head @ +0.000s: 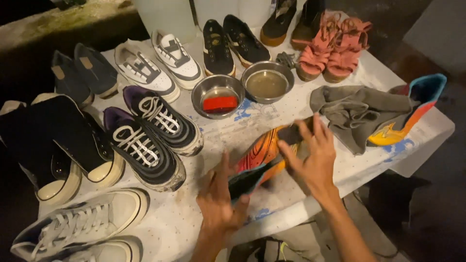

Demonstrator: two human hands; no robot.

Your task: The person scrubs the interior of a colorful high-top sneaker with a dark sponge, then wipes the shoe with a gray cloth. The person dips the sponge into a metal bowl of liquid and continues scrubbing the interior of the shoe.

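Left hand (217, 199) gripping orange shoe (262, 155) at table edge (291, 213), right hand (313, 157) spread over it

bare tabletop (218, 131) between sneakers (150, 140), bowls (218, 94)

A white speckled counter (204, 145) fills the lit middle. Around the counter lies dark floor (437, 204); beyond it, a mossy ledge (58, 22).
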